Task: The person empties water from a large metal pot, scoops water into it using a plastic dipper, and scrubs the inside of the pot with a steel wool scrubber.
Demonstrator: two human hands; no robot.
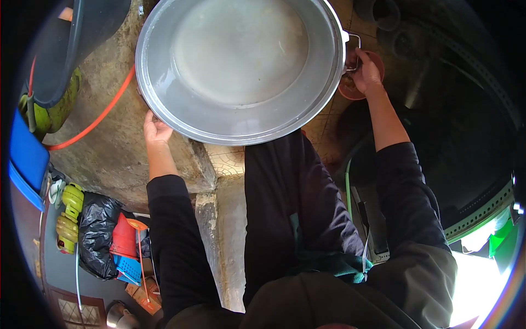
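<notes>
A large round aluminium pot [230,118] fills the top middle of the head view, tilted so that its inside faces me. Its base looks pale and cloudy; whether liquid lies in it I cannot tell. My left hand [157,130] grips the pot at its lower left edge, the fingers partly hidden behind the wall. On the other side, my right hand [367,72] is closed round the wire handle [356,44]. Behind that hand, an orange-red bowl [377,63] stands on the tiled floor.
A concrete ledge [109,164] runs along the left, with an orange hose [104,120] across it. Green gas cylinders [68,211], a black plastic bag [98,236] and a red container [124,238] stand lower left. Dark perforated metal framing [482,205] curves along the right.
</notes>
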